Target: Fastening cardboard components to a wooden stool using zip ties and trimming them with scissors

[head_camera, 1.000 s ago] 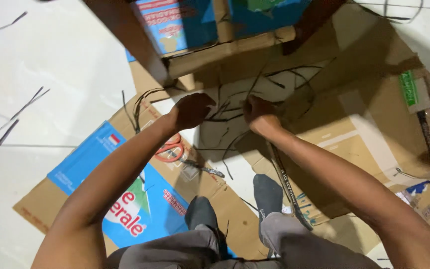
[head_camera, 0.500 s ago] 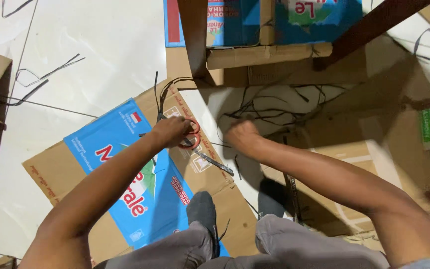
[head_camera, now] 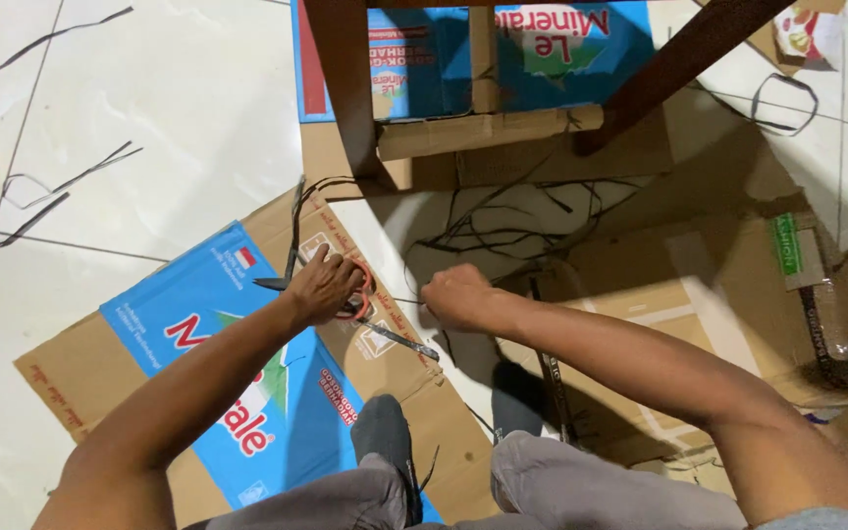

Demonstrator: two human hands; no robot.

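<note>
From the head view, your left hand (head_camera: 321, 285) has come down since a second ago, off the tangle of dark strips (head_camera: 503, 231) and onto the red-handled scissors (head_camera: 360, 309), its grip closed around the handles while the blades lie on the flattened blue and brown carton (head_camera: 198, 324) on the floor. Your right hand (head_camera: 455, 294) has also drawn back towards you; its grip is curled shut, seemingly pinching a thin strip, though you cannot tell for sure. The strips stay heaped on the cardboard just beyond both hands, under the wooden legs (head_camera: 345, 88). The blue box (head_camera: 542, 49) behind them shows no contents.
</note>
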